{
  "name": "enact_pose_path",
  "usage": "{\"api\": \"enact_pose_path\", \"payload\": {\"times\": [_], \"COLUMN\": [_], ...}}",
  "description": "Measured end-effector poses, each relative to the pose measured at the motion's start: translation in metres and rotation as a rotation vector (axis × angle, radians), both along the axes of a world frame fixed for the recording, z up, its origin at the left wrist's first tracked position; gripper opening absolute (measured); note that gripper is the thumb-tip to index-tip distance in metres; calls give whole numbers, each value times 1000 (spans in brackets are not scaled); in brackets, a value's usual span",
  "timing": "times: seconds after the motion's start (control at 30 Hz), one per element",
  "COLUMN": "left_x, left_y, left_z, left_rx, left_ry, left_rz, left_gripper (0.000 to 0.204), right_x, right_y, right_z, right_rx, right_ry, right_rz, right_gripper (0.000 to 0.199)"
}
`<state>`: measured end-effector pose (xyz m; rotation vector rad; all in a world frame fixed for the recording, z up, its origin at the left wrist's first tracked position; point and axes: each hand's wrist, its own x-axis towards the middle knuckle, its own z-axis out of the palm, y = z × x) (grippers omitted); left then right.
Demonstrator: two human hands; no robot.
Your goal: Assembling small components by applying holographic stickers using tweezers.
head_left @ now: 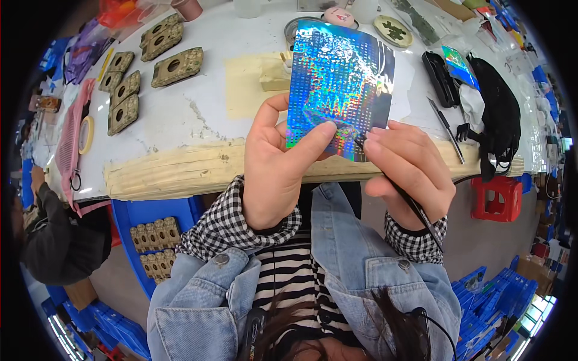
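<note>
Nearest the camera, a denim jacket [361, 265] over checked cuffs is seen at six o'clock. Beyond it, the white surface [198, 114] fills the upper half, its near edge padded with tan tape. A holographic sheet [340, 84] is held above that edge at twelve o'clock. The left hand [274, 162] is closed on the sheet's lower left corner, thumb pressed on its face. The right hand [409, 174] is clenched around a thin dark tool [421, 216], whose tip is set at the sheet's bottom edge; whether it touches cannot be told. Brown perforated blocks [174, 66] are laid at ten o'clock, a black cloth [500, 114] at two o'clock. The foil could be judged liable to crease or tear if the tip is pushed too hard, since only one corner is pinched.
</note>
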<state>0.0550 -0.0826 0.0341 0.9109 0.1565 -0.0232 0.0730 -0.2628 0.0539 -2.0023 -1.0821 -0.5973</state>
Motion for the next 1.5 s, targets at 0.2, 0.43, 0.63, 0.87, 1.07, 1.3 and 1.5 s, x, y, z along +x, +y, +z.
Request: {"api": "enact_pose_path", "payload": {"times": [0.2,0.43,0.63,0.87,1.07,1.3,1.5], "left_x": [-2,-3,-3,-3,-13,-5,-3], "left_y": [2,0,-1,0,1,23,21], "left_z": [-2,-4,-2,-4,-6,-5,-13], "left_rx": [17,9,0,-14,539,1450,1479], "left_ry": [-32,-29,-40,-43,-427,-1218,-1173], "left_rz": [-27,-20,-5,-10,222,301,373], "left_gripper": [33,35,42,41,25,27,24], "right_x": [0,0,0,0,-6,7,10], "right_y": [6,7,7,7,1,-11,-20], "right_z": [-5,-6,-5,-8,-17,-26,-12], "right_rx": [-27,-40,-56,-34,507,1260,958], "right_ry": [17,-6,-6,-2,333,1080,1081], "right_rz": [-17,-29,-30,-25,-36,720,326], "right_gripper": [40,40,40,39,40,47,23]}}
